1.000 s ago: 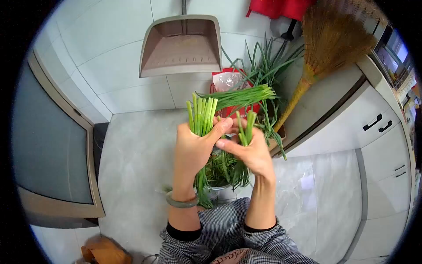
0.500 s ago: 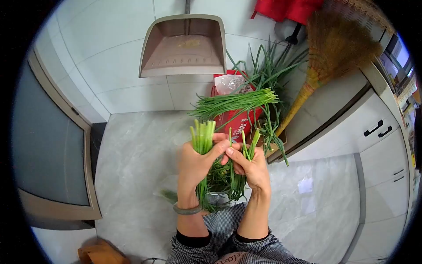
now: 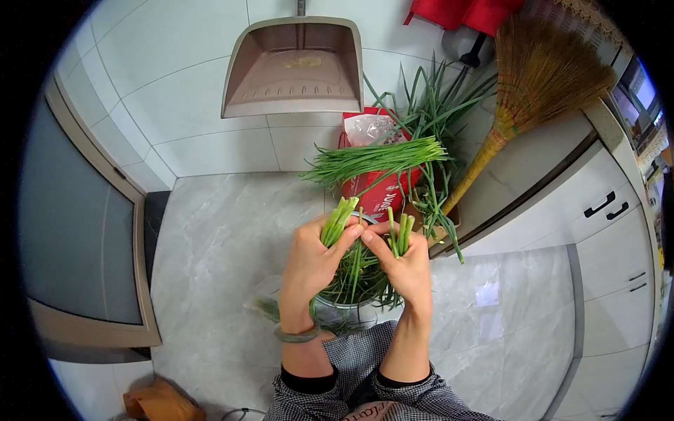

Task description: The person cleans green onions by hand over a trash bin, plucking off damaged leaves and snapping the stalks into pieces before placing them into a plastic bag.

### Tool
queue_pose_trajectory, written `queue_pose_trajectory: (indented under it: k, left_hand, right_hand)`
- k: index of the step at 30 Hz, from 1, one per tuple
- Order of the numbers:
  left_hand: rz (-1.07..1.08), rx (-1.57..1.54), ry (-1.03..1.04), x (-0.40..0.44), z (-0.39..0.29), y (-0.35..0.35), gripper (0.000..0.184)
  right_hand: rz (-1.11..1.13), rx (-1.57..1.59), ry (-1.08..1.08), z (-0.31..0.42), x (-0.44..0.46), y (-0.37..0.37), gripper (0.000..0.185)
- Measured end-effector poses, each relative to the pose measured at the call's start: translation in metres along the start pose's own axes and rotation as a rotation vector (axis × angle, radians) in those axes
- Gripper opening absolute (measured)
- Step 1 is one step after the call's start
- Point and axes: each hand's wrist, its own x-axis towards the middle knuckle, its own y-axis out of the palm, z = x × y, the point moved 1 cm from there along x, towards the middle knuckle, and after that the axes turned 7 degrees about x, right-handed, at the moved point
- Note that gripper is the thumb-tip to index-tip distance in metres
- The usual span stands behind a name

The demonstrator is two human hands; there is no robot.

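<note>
My left hand is closed round a bunch of green chives, cut ends up and leaning right. A smaller bunch of chives is gripped in my right hand. Thumbs and fingertips of both hands meet at a thin single stem between the bunches. Below them is a metal basin with loose chives in it, partly covered by my hands and wrists. Beyond my hands, another chive bundle lies across a red box.
Long green onions stand behind the red box. A straw broom leans at the right beside white cabinets. A dustpan hangs on the tiled wall. To the left is a framed door; an orange-brown item lies lower left.
The bunch in my left hand has tilted from nearly upright to leaning right. My fingertips stay together at the single stem. The view has shifted slightly.
</note>
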Motion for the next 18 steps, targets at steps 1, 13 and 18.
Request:
queue_pose_trajectory:
  k: [1, 13, 18]
  left_hand:
    - [0.000, 0.001, 0.000, -0.001, -0.001, -0.002, 0.020]
    - [0.027, 0.436, 0.057, -0.008, -0.002, -0.017, 0.023]
    - [0.103, 0.273, 0.043, -0.008, 0.003, -0.019, 0.024]
  right_hand:
    - [0.000, -0.066, -0.071, -0.002, 0.001, 0.001, 0.013]
    - [-0.074, -0.242, -0.210, -0.010, 0.007, -0.002, 0.010]
    - [-0.159, -0.376, -0.105, -0.021, 0.014, -0.002, 0.015]
